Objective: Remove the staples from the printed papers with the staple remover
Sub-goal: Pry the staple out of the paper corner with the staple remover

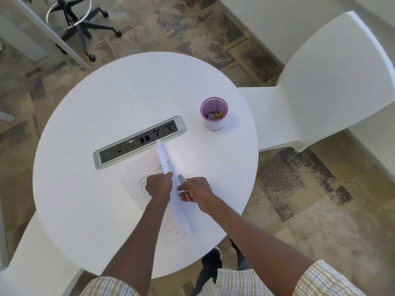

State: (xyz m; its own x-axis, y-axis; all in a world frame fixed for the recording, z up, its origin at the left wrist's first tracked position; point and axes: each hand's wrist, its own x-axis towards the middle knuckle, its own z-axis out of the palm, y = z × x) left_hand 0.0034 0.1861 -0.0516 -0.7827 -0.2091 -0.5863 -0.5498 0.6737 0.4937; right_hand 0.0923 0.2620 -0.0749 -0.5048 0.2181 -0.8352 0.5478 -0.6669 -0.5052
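Fingers point(168, 174) of the left hand point(159, 185) pinch the printed papers point(171, 182), lifted on edge over the near middle of the round tabletop point(96, 103). Just right, the right hand point(197, 190) grips the staple remover point(184, 184), its tip near the papers.

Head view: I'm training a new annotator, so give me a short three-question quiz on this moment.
1. True or false: the cup lies tipped over.
2. Which hand grips the staple remover? A left, B right.
3. Fill in: the left hand lifts the ___ off the table.

Key: 1 false, it stands upright. 2 B, the right hand. 3 papers.
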